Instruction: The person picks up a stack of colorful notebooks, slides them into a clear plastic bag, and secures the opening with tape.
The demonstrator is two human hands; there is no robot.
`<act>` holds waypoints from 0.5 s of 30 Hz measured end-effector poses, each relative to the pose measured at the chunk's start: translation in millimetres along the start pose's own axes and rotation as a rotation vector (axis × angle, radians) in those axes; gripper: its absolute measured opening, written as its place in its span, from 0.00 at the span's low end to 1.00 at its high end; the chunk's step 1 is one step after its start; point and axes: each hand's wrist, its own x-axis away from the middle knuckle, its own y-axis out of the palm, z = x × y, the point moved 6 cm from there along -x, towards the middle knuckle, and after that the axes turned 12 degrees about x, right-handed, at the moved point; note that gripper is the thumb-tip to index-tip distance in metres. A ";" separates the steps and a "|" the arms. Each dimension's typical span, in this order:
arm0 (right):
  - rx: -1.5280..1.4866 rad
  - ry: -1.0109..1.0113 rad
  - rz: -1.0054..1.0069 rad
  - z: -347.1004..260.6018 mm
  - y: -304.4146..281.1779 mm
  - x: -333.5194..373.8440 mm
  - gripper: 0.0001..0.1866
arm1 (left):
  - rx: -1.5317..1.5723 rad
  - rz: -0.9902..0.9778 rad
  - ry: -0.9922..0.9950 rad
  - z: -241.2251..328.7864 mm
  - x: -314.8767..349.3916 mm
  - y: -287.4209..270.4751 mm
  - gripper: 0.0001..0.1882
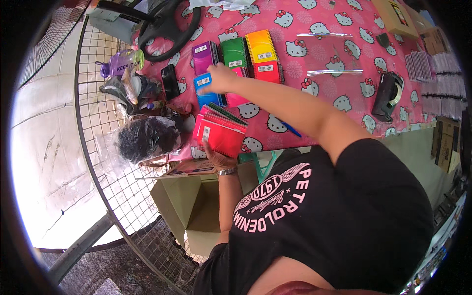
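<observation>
My left hand (220, 160), with a watch at the wrist, grips a fanned bundle of small spiral notebooks from below. A red notebook (219, 135) lies on top, and a green edge shows behind it. Stretched across the table, my right hand (220, 80) has its fingers curled at a blue spiral notebook (204, 83); the fingertips are partly hidden. Around it sit stacks of spiral notebooks: purple (202, 55), green (233, 51), yellow (261, 45), red (266, 72) and pink (237, 99).
A pink patterned cloth covers the table (339, 101). A blue pen (291, 129) lies near its front edge, and a tape dispenser (387, 97) stands at right. At left are a steering wheel (169, 51), a purple bottle (123, 63) and a plastic-wrapped black bundle (150, 139). Below gapes an open carton (178, 196).
</observation>
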 end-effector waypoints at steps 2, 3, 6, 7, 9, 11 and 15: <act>0.088 0.176 0.071 3.7 29.9 -14.2 0.38 | -0.040 0.055 0.000 3.3 6.6 -8.7 0.34; 0.132 0.271 0.106 7.0 43.3 -18.2 0.37 | -0.060 0.083 -0.005 4.1 9.5 -17.4 0.32; 0.311 0.240 0.380 1.1 64.4 -22.4 0.20 | -0.027 0.184 -0.068 3.2 25.3 -32.4 0.26; 0.284 0.251 0.470 1.2 59.5 -20.2 0.15 | -0.036 0.200 -0.110 -2.6 29.9 -27.4 0.26; 0.077 0.262 0.358 3.3 60.1 -24.3 0.12 | -0.067 0.286 -0.073 -7.9 35.9 -30.4 0.24; -0.052 0.208 0.332 -10.7 57.7 -17.8 0.10 | -0.086 0.335 -0.070 -2.6 37.9 -52.2 0.23; -0.038 0.233 0.426 -18.0 49.2 -2.1 0.10 | -0.105 0.369 -0.018 -2.6 45.0 -48.5 0.24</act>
